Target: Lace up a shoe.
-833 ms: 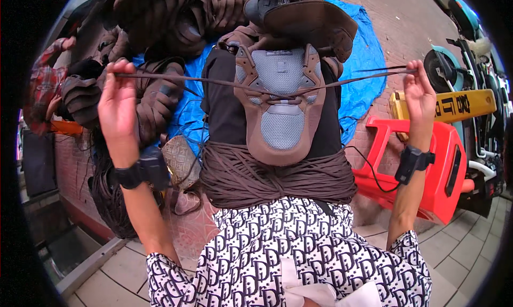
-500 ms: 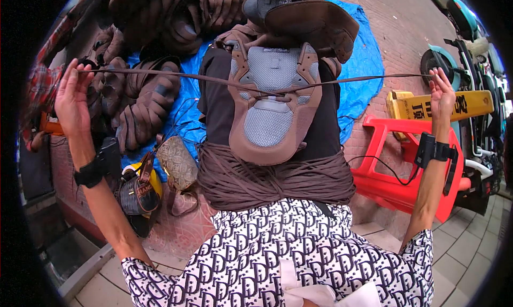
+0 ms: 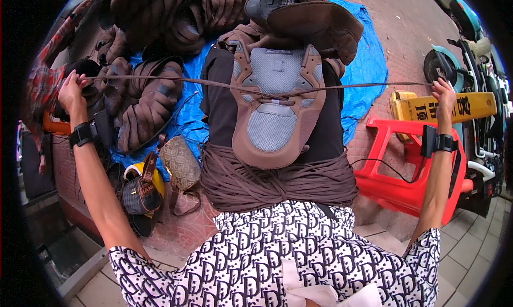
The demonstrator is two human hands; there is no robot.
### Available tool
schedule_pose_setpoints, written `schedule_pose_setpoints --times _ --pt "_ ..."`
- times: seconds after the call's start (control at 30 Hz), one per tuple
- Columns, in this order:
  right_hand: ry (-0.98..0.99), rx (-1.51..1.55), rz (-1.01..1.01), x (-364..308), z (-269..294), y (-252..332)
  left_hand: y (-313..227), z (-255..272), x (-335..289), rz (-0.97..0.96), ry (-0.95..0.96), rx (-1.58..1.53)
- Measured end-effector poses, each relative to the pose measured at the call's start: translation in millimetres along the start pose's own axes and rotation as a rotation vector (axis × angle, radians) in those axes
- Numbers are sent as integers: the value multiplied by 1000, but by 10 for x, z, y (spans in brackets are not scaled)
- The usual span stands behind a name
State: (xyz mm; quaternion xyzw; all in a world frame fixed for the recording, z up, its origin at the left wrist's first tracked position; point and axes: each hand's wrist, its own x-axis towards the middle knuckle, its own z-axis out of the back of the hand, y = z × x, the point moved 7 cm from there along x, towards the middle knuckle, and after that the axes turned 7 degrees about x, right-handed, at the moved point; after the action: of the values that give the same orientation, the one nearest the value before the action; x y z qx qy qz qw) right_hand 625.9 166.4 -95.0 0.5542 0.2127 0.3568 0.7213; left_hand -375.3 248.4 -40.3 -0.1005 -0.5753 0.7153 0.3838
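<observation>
Lace (image 3: pixel 203 82) spans wider than at first, pinched by left fingers (image 3: pixel 73 83) and right fingers (image 3: pixel 443 88).

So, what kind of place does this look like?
Probably an open-air work spot beside a street: brick paving, two-wheelers standing at the right, and heaped shoe uppers around a blue tarp.

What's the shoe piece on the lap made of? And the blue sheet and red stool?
Shoe piece: grey parts look like mesh, with a fine grid; matte brown parts could be leather or synthetic. Blue sheet: probably plastic, thin, crinkled and slightly shiny. Red stool: likely moulded plastic, smooth and evenly coloured.
</observation>
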Motion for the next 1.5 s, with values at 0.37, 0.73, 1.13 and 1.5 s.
schedule_pose_setpoints --times 0.37,0.73,1.13,1.5 --pt "-199 197 94 558 1908 -122 640 236 326 150 10 -302" --pt "613 -151 -162 -1578 -755 446 932 527 597 272 338 -556" --pt "759 602 -336 -2097 -1747 74 283 667 122 -157 282 -168" --pt "835 365 -417 -2189 -2020 262 1376 1075 864 379 335 -738"
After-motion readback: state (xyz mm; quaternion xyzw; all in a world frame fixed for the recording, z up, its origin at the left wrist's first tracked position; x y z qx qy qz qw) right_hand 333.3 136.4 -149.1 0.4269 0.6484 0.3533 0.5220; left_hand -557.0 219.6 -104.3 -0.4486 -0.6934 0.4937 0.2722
